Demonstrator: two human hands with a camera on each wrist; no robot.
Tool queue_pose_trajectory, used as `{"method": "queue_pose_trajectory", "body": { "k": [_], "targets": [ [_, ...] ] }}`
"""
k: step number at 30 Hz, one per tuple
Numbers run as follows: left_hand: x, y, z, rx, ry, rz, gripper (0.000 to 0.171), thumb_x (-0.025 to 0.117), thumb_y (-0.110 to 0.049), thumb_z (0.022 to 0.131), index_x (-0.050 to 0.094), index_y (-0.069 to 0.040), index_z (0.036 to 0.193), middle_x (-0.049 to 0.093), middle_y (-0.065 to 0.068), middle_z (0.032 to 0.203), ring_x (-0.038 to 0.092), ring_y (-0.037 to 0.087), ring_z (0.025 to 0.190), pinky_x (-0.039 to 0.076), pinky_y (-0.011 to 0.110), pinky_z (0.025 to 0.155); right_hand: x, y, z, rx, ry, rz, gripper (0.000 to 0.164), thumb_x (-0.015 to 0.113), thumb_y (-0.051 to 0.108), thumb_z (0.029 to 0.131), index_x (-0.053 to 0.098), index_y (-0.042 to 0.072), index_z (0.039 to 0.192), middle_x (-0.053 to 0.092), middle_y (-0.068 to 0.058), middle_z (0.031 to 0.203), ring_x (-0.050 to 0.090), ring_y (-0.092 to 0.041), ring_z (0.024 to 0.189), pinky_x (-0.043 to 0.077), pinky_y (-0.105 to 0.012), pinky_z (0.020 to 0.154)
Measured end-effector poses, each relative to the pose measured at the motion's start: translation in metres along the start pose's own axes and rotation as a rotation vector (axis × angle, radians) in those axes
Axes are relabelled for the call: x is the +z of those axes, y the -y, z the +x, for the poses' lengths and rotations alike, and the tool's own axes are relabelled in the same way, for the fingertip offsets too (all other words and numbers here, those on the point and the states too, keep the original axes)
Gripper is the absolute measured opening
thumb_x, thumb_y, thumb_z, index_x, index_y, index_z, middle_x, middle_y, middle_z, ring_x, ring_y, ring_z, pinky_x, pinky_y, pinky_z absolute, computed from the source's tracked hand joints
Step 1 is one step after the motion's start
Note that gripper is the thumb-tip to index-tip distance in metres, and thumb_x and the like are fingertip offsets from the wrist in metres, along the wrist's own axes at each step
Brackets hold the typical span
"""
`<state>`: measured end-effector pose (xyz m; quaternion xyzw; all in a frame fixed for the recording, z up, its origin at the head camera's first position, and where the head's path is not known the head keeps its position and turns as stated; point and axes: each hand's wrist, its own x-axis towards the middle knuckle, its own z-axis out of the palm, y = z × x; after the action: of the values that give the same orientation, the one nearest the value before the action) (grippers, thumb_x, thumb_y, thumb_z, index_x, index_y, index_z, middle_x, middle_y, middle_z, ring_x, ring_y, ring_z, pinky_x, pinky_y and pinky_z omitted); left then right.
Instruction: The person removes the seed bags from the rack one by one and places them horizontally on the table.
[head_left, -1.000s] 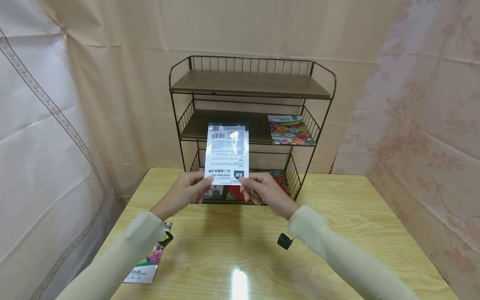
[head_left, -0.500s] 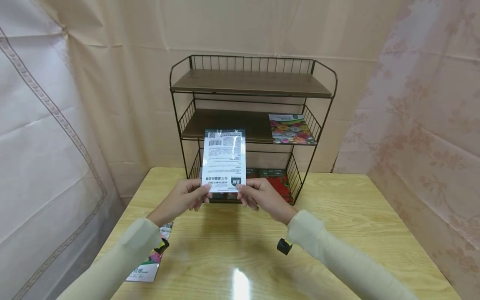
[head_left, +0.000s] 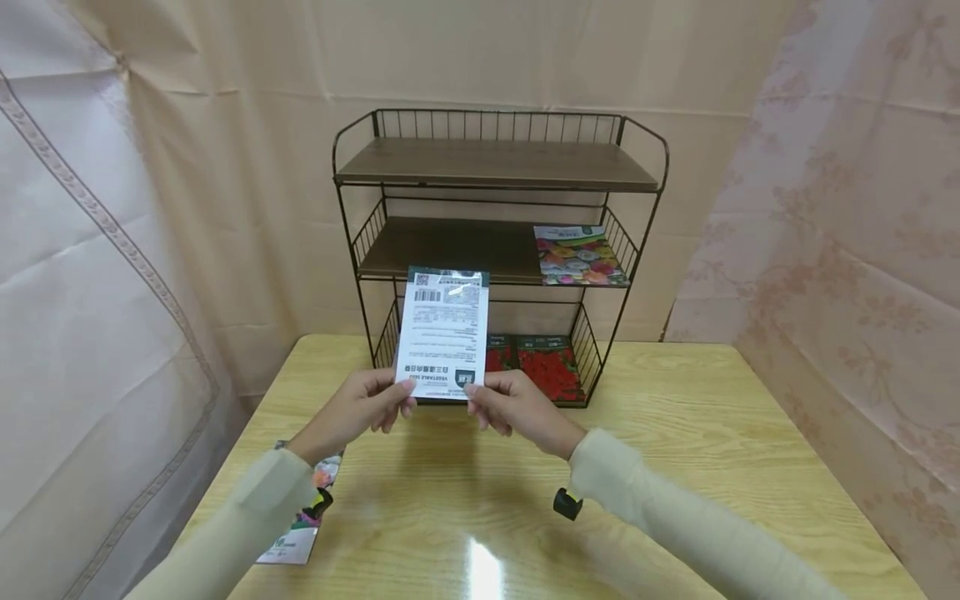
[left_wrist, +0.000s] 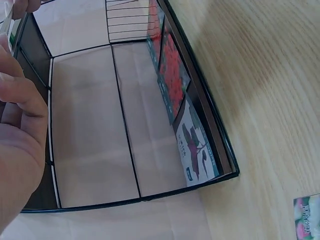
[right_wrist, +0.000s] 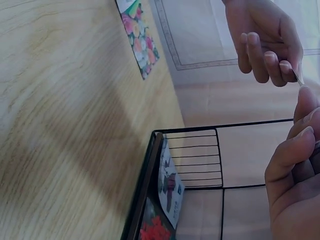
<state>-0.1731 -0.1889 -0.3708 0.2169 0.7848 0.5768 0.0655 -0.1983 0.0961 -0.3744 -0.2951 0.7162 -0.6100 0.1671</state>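
Holds a white seed packet [head_left: 441, 329] in both hands, just left of centre in the head view, printed face toward the head camera. Taking that packet as the middle of the dial in this view, pinches its near edge at seven o'clock with the left hand [head_left: 356, 412] and at five o'clock with the right hand [head_left: 522, 407]. Lays each thumb on the printed face, close to a corner, and curls the fingers below the near edge. Has most of the packet beyond the fingertips, stretching toward twelve, lettering upside down, with a barcode [head_left: 427, 295] at eleven and a dark green logo [head_left: 465, 379] at five, beside the right thumb. Shows just a thin sliver between the hands in the right wrist view, probably the packet edge-on.

Faces a three-tier wire rack [head_left: 498, 162], with the packet overlapping the lower tiers in view. On the middle shelf, at two o'clock, a colourful flower packet [head_left: 581, 255]; on the bottom shelf, between three and four, red-flower packets [head_left: 551, 373]. Beside these, in the left wrist view, a white packet with a purple plant [left_wrist: 195, 145]. On the wood-grained table [head_left: 720, 467], at seven o'clock, another flower packet [head_left: 300, 537], partly hidden by the left sleeve [head_left: 251, 504].
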Motion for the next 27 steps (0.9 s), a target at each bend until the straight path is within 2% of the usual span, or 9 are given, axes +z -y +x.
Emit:
{"method": "queue_pose_trajectory", "body": {
  "k": [3, 8, 10, 14, 21, 27],
  "targets": [
    [-0.001, 0.005, -0.005, -0.005, 0.006, 0.013, 0.038, 0.053, -0.032, 0.110, 0.068, 0.000, 0.096, 0.068, 0.027, 0.090, 0.054, 0.016, 0.059, 0.047, 0.026, 0.054, 0.003, -0.002, 0.000, -0.007, 0.013, -0.012, 0.039, 0.055, 0.030, 0.109, 0.066, -0.003, 0.090, 0.063, -0.009, 0.072, 0.042, -0.012, 0.052, 0.039, -0.024, 0.049],
    [0.000, 0.014, -0.013, -0.015, 0.019, -0.018, 0.035, 0.052, -0.029, 0.110, 0.068, -0.002, 0.094, 0.069, 0.021, 0.087, 0.053, 0.014, 0.057, 0.047, 0.026, 0.053, 0.010, -0.004, 0.001, -0.016, 0.040, -0.026, 0.037, 0.055, 0.026, 0.109, 0.066, -0.004, 0.089, 0.063, -0.009, 0.070, 0.043, -0.011, 0.052, 0.037, -0.023, 0.048],
    [0.001, 0.016, -0.015, -0.021, 0.020, -0.035, 0.035, 0.051, -0.029, 0.110, 0.068, -0.002, 0.094, 0.069, 0.019, 0.086, 0.053, 0.013, 0.057, 0.046, 0.026, 0.053, 0.012, -0.005, 0.000, -0.010, 0.038, -0.034, 0.035, 0.055, 0.025, 0.109, 0.067, 0.001, 0.087, 0.063, -0.008, 0.070, 0.042, -0.011, 0.051, 0.037, -0.024, 0.048],
    [0.002, 0.017, -0.015, -0.022, 0.021, -0.035, 0.036, 0.051, -0.029, 0.110, 0.068, -0.002, 0.094, 0.070, 0.013, 0.085, 0.052, 0.013, 0.057, 0.045, 0.024, 0.052, 0.013, -0.006, -0.001, 0.002, 0.029, -0.036, 0.035, 0.055, 0.026, 0.108, 0.067, 0.001, 0.087, 0.063, -0.008, 0.070, 0.042, -0.011, 0.051, 0.036, -0.024, 0.048],
    [0.002, 0.020, -0.016, -0.041, 0.025, -0.042, 0.037, 0.052, -0.031, 0.110, 0.069, -0.002, 0.096, 0.067, 0.026, 0.089, 0.053, 0.014, 0.058, 0.044, 0.024, 0.052, 0.016, -0.010, -0.002, 0.004, 0.030, 0.000, 0.035, 0.055, 0.025, 0.109, 0.067, 0.001, 0.086, 0.063, -0.008, 0.070, 0.042, -0.011, 0.050, 0.036, -0.024, 0.048],
    [0.002, 0.024, -0.021, -0.043, 0.019, -0.052, 0.037, 0.052, -0.030, 0.110, 0.068, 0.000, 0.096, 0.066, 0.027, 0.089, 0.053, 0.013, 0.057, 0.043, 0.023, 0.051, 0.022, -0.015, -0.002, 0.016, 0.034, 0.027, 0.037, 0.056, 0.027, 0.108, 0.067, -0.002, 0.088, 0.063, -0.009, 0.070, 0.042, -0.011, 0.051, 0.036, -0.023, 0.048]
  ]
}}
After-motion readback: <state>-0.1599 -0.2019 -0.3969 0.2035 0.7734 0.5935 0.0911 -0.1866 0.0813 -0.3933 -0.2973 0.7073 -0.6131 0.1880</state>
